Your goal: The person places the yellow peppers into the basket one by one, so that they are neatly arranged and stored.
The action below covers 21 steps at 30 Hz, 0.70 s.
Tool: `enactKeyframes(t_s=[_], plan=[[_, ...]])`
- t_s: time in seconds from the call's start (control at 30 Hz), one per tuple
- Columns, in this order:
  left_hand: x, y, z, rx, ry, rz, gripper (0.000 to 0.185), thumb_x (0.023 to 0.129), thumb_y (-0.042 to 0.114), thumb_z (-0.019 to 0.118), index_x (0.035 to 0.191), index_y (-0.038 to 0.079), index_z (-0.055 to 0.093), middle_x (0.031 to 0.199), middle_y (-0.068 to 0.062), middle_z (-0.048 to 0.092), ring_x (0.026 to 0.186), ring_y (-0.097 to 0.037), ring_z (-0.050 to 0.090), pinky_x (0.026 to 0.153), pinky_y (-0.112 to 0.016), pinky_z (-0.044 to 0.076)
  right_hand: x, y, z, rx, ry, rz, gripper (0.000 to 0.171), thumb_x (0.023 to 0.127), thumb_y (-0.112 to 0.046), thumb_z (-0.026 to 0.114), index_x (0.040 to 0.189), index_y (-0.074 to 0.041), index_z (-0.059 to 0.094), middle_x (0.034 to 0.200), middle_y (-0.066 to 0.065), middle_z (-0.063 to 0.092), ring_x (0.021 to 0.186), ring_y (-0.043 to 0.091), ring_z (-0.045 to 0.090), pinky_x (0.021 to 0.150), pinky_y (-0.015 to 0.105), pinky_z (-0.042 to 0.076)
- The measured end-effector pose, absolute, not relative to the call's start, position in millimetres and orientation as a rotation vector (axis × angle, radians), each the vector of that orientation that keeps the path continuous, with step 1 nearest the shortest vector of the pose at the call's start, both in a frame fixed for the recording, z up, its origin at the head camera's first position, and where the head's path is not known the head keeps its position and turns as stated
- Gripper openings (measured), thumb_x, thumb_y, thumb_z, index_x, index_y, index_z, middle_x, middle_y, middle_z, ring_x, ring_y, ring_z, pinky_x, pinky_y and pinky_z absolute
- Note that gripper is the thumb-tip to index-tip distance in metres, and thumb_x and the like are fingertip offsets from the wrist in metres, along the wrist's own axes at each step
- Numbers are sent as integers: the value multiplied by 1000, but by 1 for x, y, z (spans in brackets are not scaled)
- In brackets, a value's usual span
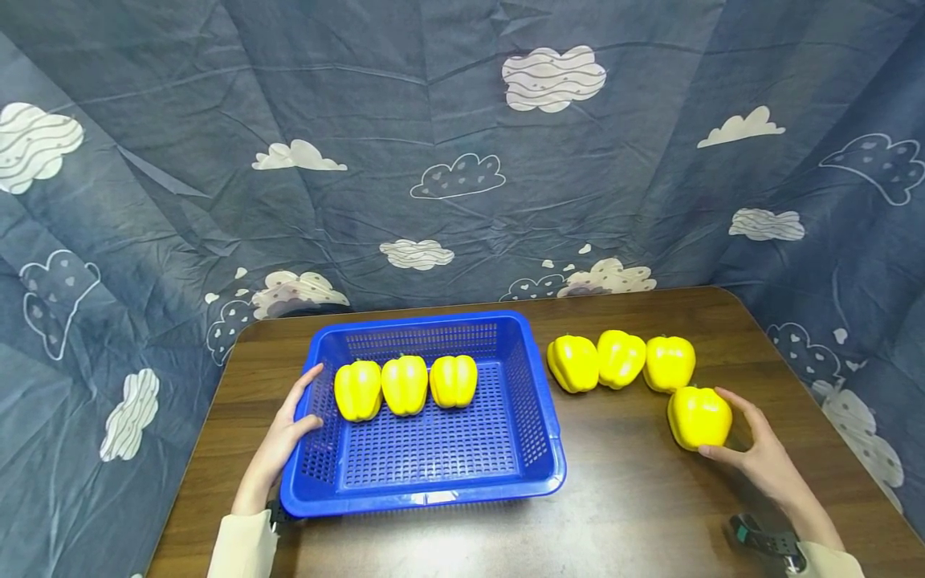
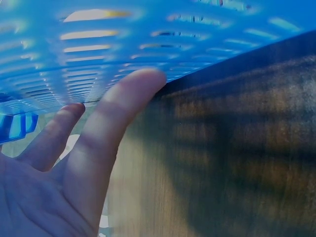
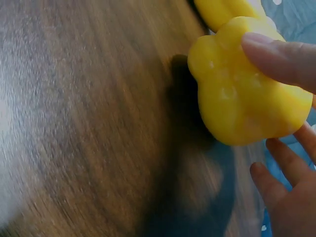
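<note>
My right hand (image 1: pixel 759 453) holds a yellow bell pepper (image 1: pixel 698 418) at the right of the table, thumb on the near side and a finger at the far side. In the right wrist view, the thumb lies across this pepper (image 3: pixel 247 94); other fingers show below it. At the left rim of a blue plastic basket (image 1: pixel 433 496) is my left hand (image 1: pixel 278 437), its fingers extended against the basket's side. The left wrist view shows the thumb and a finger fairly straight along the slotted wall (image 2: pixel 123 44). Inside the basket, three yellow bell peppers (image 1: pixel 405 385) stand in a row.
Beyond the held pepper, three more yellow bell peppers (image 1: pixel 620 359) sit in a row on the brown wooden table (image 1: pixel 614 490). A dark blue cloth with white clouds (image 1: pixel 462 120) hangs behind the table and along its sides.
</note>
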<state>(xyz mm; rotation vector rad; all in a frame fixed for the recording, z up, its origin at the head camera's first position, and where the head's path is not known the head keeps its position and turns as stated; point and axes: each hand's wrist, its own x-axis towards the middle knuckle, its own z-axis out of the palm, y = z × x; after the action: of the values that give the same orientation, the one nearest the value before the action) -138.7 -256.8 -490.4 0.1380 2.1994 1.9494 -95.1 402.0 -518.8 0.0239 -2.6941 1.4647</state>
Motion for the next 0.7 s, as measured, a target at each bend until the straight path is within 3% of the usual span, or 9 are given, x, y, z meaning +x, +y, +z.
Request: enactKeyframes(t_s=[0.07, 0.17, 0.23, 0.3, 0.5, 0.7], plan=[[-139, -257, -491, 142, 2200, 1951, 75, 86, -6, 41, 153, 18, 17, 157, -17, 4, 134, -47, 22, 97, -59, 33, -94, 400, -517, -4, -2694, 1453, 91, 80, -7, 74, 153, -15, 21, 153, 14, 15, 142, 30, 2, 104, 68, -3], [-140, -257, -491, 145, 2202, 1954, 76, 85, -6, 42, 153, 17, 17, 157, -17, 5, 132, -47, 24, 95, -57, 36, -93, 397, -514, -9, -2672, 1444, 90, 80, -4, 73, 153, -15, 22, 150, 10, 18, 140, 11, 8, 115, 39, 11], [-140, -258, -491, 146, 2204, 1954, 76, 85, -6, 42, 153, 18, 17, 157, -17, 5, 133, -46, 24, 95, -57, 36, -91, 393, -509, 4, -2638, 1463, 89, 80, -1, 72, 153, -16, 23, 148, 1, 21, 135, 0, 12, 108, 17, 20], [-140, -258, -491, 145, 2204, 1952, 76, 85, -6, 42, 153, 18, 17, 157, -16, 5, 133, -46, 23, 96, -57, 35, -91, 389, -504, 24, -2601, 1495, 89, 80, 3, 71, 152, -18, 24, 146, -5, 23, 131, -4, 14, 96, 3, 24], [-139, -257, -490, 138, 2186, 1961, 76, 85, -6, 41, 153, 18, 17, 157, -17, 4, 132, -47, 24, 94, -55, 38, -93, 371, -481, 88, -2538, 1560, 90, 77, 9, 70, 151, -16, 26, 146, -6, 24, 132, -3, 16, 93, 4, 30], [-139, -257, -490, 144, 2171, 1979, 76, 85, -7, 41, 153, 18, 17, 156, -17, 5, 131, -45, 26, 93, -53, 40, -99, 348, -459, 242, -2447, 1663, 92, 72, 19, 68, 150, -10, 27, 144, -2, 27, 128, 0, 27, 95, 6, 32]])
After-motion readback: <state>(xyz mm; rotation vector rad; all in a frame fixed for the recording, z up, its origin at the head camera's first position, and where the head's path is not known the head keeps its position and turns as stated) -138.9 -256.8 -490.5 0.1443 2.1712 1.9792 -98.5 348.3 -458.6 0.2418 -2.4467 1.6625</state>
